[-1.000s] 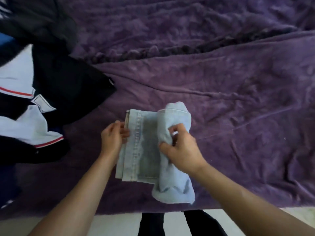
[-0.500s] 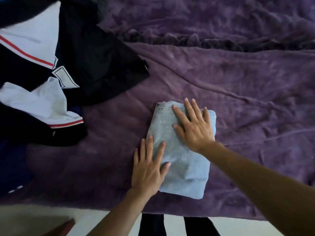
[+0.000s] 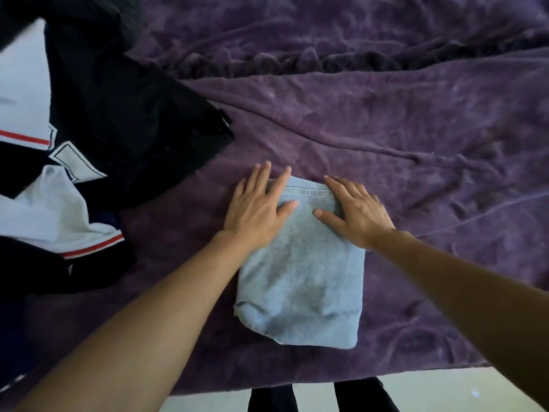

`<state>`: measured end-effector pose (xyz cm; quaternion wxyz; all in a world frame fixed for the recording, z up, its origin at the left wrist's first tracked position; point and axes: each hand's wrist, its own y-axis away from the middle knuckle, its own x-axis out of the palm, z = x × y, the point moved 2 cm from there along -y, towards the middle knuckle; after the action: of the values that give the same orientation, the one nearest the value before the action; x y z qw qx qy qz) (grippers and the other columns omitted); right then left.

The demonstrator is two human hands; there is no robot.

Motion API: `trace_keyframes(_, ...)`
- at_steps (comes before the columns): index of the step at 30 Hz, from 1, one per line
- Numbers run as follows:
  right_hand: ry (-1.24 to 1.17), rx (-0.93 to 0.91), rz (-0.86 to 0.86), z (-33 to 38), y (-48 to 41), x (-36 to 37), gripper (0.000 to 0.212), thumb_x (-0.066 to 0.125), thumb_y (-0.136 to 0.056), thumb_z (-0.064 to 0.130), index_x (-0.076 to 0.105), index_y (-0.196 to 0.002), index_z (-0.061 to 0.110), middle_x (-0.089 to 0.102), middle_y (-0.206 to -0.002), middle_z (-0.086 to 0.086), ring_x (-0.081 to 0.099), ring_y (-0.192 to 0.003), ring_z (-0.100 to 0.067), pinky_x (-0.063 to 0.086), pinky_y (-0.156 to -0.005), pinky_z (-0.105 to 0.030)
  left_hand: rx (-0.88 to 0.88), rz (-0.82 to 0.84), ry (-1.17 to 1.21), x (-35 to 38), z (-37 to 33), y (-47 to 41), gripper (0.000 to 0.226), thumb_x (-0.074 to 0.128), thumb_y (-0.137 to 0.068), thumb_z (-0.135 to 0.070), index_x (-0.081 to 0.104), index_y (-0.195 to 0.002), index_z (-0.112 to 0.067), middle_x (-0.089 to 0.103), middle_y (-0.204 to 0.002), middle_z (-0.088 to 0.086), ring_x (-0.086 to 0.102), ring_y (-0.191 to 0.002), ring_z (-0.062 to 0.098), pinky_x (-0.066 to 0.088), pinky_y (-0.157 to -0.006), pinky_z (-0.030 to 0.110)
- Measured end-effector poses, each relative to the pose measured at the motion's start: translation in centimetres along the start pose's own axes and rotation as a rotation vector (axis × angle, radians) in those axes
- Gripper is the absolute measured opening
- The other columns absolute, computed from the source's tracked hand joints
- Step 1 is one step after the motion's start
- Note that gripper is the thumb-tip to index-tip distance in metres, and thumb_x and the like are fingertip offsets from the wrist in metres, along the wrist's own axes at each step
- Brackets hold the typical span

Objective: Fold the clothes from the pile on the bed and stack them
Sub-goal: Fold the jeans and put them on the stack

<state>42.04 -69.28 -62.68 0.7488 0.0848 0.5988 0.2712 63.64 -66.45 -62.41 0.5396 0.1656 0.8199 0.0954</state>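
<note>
Both my hands lie flat, fingers straight and gripping nothing, on the far end of a folded denim garment (image 3: 300,278). My left hand (image 3: 255,203) covers its far left corner, with the fingertips reaching past it onto the purple blanket (image 3: 416,144). My right hand (image 3: 356,212) presses on its far right corner. The light-blue denim sits as a neat rectangle on the blanket, close to the bed's near edge. A pile of clothes (image 3: 89,114), black and white with red stripes, lies to the left, apart from it.
</note>
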Motion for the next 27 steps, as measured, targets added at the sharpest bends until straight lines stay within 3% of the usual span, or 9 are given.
trace_keyframes(2,-0.038,0.021,0.093,-0.6,-0.9,-0.4,0.085,0.042,-0.078,0.079,0.025,-0.148,0.034,0.040,-0.148,0.003,0.036,-0.134,-0.022,0.037,-0.103,-0.050,-0.041,0.222,0.008,0.2,0.2,-2.5,0.077,0.040,-0.093,-0.059,0.003,-0.153,-0.028,0.014,-0.159,0.013,0.013,-0.146,0.026,0.019,-0.113,0.043)
trace_keyframes(5,-0.063,0.069,0.270,-0.9,-2.4,-2.3,0.092,0.061,-0.062,0.081,0.038,-0.140,0.038,0.055,-0.131,0.004,0.050,-0.121,-0.023,0.043,-0.095,-0.040,-0.080,0.295,0.075,-0.8,0.0,-4.2,0.090,0.064,-0.083,-0.053,0.015,-0.152,-0.024,0.033,-0.152,0.011,0.033,-0.138,0.028,0.031,-0.108,0.040)
trace_keyframes(8,-0.098,0.092,0.378,-1.0,-1.5,-4.5,0.098,0.077,-0.049,0.072,0.048,-0.135,0.035,0.060,-0.125,0.005,0.055,-0.118,-0.024,0.045,-0.094,-0.033,-0.167,0.436,0.151,-2.7,-1.5,-4.1,0.105,0.083,-0.067,-0.043,0.023,-0.151,-0.024,0.036,-0.151,0.006,0.039,-0.135,0.024,0.036,-0.106,0.032)
trace_keyframes(11,-0.022,0.089,0.390,-1.2,2.0,-6.5,0.094,0.076,-0.042,0.075,0.056,-0.124,0.033,0.065,-0.115,0.006,0.060,-0.110,-0.023,0.049,-0.089,-0.035,-0.187,0.586,0.084,-5.2,-4.6,-2.8,0.082,0.087,-0.057,-0.043,0.053,-0.130,-0.028,0.055,-0.132,0.000,0.055,-0.115,0.018,0.049,-0.093,0.031)
trace_keyframes(13,0.005,0.081,0.326,-2.0,5.6,-7.4,0.079,0.073,-0.044,0.077,0.061,-0.107,0.031,0.067,-0.104,0.005,0.063,-0.101,-0.023,0.045,-0.076,-0.031,-0.118,0.580,0.009,-6.9,-7.8,-1.2,0.048,0.085,-0.056,-0.043,0.064,-0.096,-0.028,0.064,-0.105,-0.003,0.060,-0.092,0.014,0.053,-0.076,0.030)
trace_keyframes(15,-0.012,0.068,0.208,-3.3,9.8,-8.2,0.068,0.072,-0.052,0.076,0.060,-0.100,0.029,0.066,-0.105,0.003,0.060,-0.102,-0.025,0.040,-0.072,-0.031,-0.004,0.521,-0.101,-8.2,-11.6,0.6,0.039,0.082,-0.058,-0.042,0.056,-0.083,-0.027,0.054,-0.098,-0.005,0.054,-0.092,0.015,0.048,-0.077,0.031)
trace_keyframes(21,-0.047,-0.005,-0.025,-10.0,21.4,-11.3,0.046,0.060,-0.074,0.069,0.049,-0.092,0.028,0.058,-0.105,0.007,0.054,-0.104,-0.021,0.036,-0.078,-0.036,0.188,0.375,-0.192,-9.6,-24.4,4.4,0.034,0.071,-0.058,-0.037,0.044,-0.074,-0.024,0.057,-0.078,-0.007,0.054,-0.076,0.019,0.033,-0.054,0.030)
trace_keyframes(24,-0.113,0.022,-0.117,-15.8,26.7,-14.6,0.045,0.062,-0.074,0.067,0.037,-0.083,0.030,0.059,-0.098,0.010,0.058,-0.093,-0.019,0.033,-0.065,-0.031,0.230,0.345,-0.172,-9.6,-32.1,5.6,0.032,0.069,-0.057,-0.041,0.045,-0.075,-0.028,0.058,-0.075,-0.009,0.055,-0.074,0.017,0.035,-0.054,0.030)
trace_keyframes(27,-0.102,0.039,-0.189,-22.5,31.9,-18.4,0.044,0.066,-0.073,0.063,0.038,-0.085,0.031,0.056,-0.099,0.010,0.056,-0.094,-0.018,0.036,-0.065,-0.031,0.257,0.323,-0.081,-8.5,-40.4,6.4,0.031,0.071,-0.057,-0.041,0.047,-0.074,-0.031,0.061,-0.077,-0.011,0.058,-0.073,0.014,0.042,-0.057,0.030)
